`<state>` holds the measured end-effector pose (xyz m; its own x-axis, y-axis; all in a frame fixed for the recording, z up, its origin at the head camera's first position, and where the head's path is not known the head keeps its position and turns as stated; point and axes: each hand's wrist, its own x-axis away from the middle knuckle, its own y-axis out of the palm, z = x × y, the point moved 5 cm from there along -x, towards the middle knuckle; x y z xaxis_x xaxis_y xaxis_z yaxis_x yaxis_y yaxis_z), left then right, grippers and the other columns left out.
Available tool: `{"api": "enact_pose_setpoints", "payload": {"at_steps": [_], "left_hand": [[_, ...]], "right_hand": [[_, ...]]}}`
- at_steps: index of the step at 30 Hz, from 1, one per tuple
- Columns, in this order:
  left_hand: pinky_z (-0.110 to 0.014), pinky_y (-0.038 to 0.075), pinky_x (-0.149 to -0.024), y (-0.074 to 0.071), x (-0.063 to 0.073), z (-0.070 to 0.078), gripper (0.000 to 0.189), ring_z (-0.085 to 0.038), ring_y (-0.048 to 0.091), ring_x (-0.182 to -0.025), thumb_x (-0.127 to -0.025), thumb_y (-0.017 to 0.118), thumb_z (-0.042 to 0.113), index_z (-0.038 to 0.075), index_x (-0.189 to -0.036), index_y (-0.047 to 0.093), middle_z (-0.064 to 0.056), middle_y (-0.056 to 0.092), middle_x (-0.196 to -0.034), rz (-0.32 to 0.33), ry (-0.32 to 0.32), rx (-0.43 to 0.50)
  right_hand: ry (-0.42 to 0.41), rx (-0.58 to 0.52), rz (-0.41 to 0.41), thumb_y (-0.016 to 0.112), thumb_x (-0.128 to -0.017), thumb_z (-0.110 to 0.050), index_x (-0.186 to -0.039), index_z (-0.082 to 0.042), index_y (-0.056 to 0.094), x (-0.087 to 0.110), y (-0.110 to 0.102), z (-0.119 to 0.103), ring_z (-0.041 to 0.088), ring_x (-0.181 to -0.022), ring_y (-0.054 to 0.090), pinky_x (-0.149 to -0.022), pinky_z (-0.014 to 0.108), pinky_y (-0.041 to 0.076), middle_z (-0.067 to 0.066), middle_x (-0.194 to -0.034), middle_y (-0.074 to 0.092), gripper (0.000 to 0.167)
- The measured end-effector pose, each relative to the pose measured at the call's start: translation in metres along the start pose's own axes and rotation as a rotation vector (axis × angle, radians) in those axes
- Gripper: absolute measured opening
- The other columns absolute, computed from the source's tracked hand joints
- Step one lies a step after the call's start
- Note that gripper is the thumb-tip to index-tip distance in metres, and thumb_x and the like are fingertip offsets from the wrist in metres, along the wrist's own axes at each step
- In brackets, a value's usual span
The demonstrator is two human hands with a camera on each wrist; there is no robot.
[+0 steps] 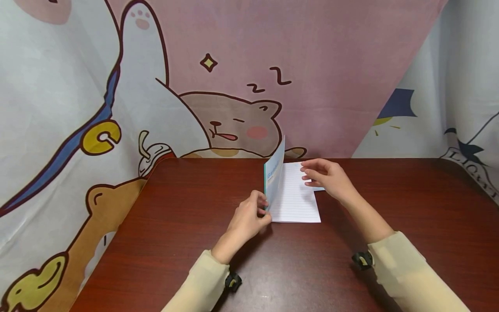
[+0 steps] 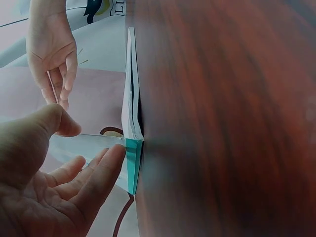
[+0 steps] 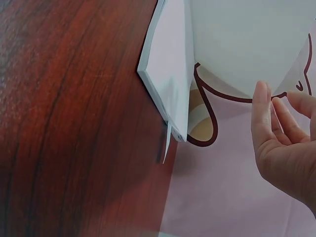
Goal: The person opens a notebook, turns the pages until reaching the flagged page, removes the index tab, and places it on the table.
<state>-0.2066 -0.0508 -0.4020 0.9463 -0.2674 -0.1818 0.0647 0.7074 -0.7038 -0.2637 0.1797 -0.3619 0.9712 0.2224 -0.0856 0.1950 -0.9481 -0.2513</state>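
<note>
A notebook lies open on the table, its lined white page (image 1: 297,203) facing up. Its pale blue cover (image 1: 274,173) stands nearly upright along the left, with a teal spine (image 2: 133,165). My left hand (image 1: 249,214) is at the near end of that cover, thumb near the cover's edge, relaxed fingers beside its outer face and the spine. Over the page's right edge hovers my right hand (image 1: 325,175), fingers loosely bent and holding nothing. Below it a light blue piece (image 1: 319,189) sticks out from the notebook's right side. In the right wrist view a thin strip (image 3: 168,143) hangs from the notebook's corner.
The dark red-brown wooden table (image 1: 187,203) reaches back to a cartoon-printed curtain (image 1: 331,78), which also hangs along the left and right sides. A small black device (image 1: 233,281) sits at the left cuff, and another black device (image 1: 362,260) at the right cuff.
</note>
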Motion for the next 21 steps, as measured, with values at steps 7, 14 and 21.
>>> {"api": "enact_pose_setpoints", "payload": {"at_steps": [7,14,21], "left_hand": [[-0.028,0.056,-0.076,-0.002,0.002,-0.002,0.035,-0.015,0.073,-0.089,-0.080,0.066,0.009,0.010,-0.112,0.053,-0.003,0.070,-0.108,0.006,-0.064,0.005],[-0.034,0.056,-0.073,-0.005,0.004,-0.007,0.048,-0.016,0.073,-0.087,-0.077,0.067,0.011,0.010,-0.120,0.046,-0.008,0.070,-0.107,0.017,-0.148,0.021],[-0.035,0.053,-0.071,-0.005,0.004,-0.013,0.049,-0.021,0.071,-0.090,-0.081,0.065,0.014,0.007,-0.122,0.040,-0.011,0.068,-0.106,0.017,-0.188,0.054]], "right_hand": [[-0.016,-0.022,0.003,0.058,-0.099,-0.006,-0.126,0.014,0.055,0.001,-0.003,0.003,0.005,-0.086,0.071,-0.081,0.031,0.060,-0.017,-0.093,0.068,0.034],[-0.010,-0.011,0.012,0.059,-0.099,-0.006,-0.126,0.015,0.054,0.003,-0.007,0.006,0.005,-0.086,0.070,-0.081,0.032,0.060,-0.016,-0.093,0.068,0.035],[0.022,0.029,0.012,0.058,-0.100,-0.007,-0.127,0.012,0.056,0.005,-0.009,0.009,0.001,-0.085,0.069,-0.079,0.027,0.060,-0.012,-0.096,0.068,0.033]]}}
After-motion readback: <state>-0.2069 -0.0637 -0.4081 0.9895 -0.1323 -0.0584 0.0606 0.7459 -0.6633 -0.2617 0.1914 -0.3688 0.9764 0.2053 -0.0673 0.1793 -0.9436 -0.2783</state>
